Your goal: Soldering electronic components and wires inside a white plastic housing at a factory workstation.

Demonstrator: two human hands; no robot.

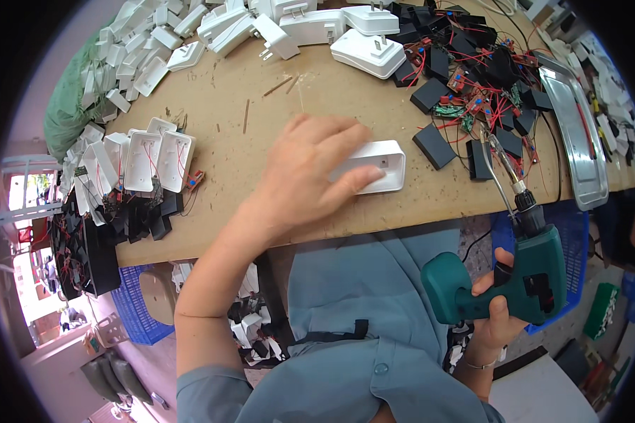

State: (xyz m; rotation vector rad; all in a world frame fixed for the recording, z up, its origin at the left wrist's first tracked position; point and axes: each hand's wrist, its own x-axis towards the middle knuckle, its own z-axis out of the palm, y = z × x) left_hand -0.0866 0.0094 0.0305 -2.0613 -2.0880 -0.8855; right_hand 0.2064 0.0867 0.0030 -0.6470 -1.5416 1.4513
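My left hand point(309, 169) grips a white plastic casing half point(395, 146) near the table's front edge. Its thumb reaches into the open hollow and the fingers lie along the far wall, covering the casing's left end. In my right hand point(499, 307) is a green soldering gun point(543, 275), held beyond the table's front edge. Its metal tip and a thin curved feed tube point up over the tabletop, next to black boxes point(435, 146) with red wires. The tip is apart from the white casing.
White plug casings point(368, 53) line the back, with a heap point(130, 56) at far left. Wired open casings point(176, 158) stand at left. Small circuit boards point(476, 106) lie tangled in red wire at right, beside a metal tray point(585, 155). Blue baskets point(137, 303) are below.
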